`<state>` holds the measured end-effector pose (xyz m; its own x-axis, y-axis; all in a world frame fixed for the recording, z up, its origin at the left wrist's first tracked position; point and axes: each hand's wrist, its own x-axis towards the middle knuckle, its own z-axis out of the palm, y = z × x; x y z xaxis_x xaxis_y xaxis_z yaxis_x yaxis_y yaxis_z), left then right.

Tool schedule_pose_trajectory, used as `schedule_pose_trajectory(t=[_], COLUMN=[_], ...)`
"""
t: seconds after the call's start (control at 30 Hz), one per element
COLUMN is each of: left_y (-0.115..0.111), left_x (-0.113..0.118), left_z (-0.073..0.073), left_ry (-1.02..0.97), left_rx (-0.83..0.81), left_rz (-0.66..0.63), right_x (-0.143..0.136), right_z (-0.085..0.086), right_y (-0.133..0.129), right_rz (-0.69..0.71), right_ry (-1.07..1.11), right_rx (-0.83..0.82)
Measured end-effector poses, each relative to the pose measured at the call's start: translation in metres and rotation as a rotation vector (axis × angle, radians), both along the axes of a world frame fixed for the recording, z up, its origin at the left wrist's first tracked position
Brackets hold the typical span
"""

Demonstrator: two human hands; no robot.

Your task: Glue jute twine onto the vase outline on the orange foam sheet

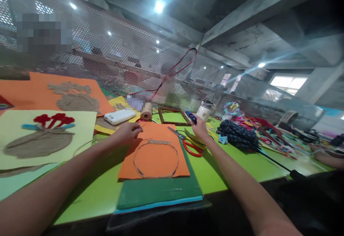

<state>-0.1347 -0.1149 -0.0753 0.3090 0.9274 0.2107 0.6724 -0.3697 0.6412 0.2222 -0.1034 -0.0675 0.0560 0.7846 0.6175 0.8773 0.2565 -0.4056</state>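
An orange sheet (156, 157) lies before me, with a pot-shaped outline of twine (135, 160) and a brown strip (159, 142) at its top. My left hand (130, 131) is over the sheet's upper left edge, its fingers pinched together; a thin strand of twine seems to come from the fingertips. Off the sheet's upper right, my right hand (201, 128) is wrapped round a dark blue hand tool (191, 117) that looks like a glue gun, its tip toward the upper left. Red-handled scissors (192, 148) lie between the sheet and my right hand.
A dark green board (161, 193) lies under the sheet. Behind are a white power bank (119, 117), a twine spool (146, 111), a wooden frame (174, 117) and a white bottle (204, 111). Finished collages (40, 142) are left; a folded umbrella (238, 135) and another person's arm (326, 157) are right.
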Motion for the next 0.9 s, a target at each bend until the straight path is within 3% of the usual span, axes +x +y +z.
schedule_pose_trajectory(t=[0.2,0.4,0.5,0.6,0.73,0.83,0.9], left_y=[-0.001,-0.009,-0.014,-0.018,-0.021,-0.021,-0.021], left_x=[0.004,0.014,0.020,0.028,0.039,0.046,0.050], left_z=[-0.002,-0.003,-0.004,-0.006,-0.006,-0.004,-0.004], left_ry=[-0.023,-0.039,-0.036,-0.013,0.082,0.169,0.200], left_rx=[0.015,0.030,0.073,0.128,0.176,0.187,0.199], left_rz=[0.001,-0.037,-0.063,-0.048,-0.078,-0.105,-0.121], right_x=[0.009,0.016,0.016,-0.002,-0.049,-0.077,-0.084], right_z=[-0.010,-0.023,-0.015,0.000,0.014,0.014,0.010], right_y=[0.023,0.036,0.032,0.017,-0.014,-0.033,-0.039], right_rz=[0.035,0.077,0.093,0.110,0.291,0.594,0.689], right_ry=[-0.294,-0.349,-0.318,-0.269,-0.219,-0.193,-0.226], right_rx=[-0.108,-0.214,-0.221,-0.164,-0.129,-0.110,-0.088])
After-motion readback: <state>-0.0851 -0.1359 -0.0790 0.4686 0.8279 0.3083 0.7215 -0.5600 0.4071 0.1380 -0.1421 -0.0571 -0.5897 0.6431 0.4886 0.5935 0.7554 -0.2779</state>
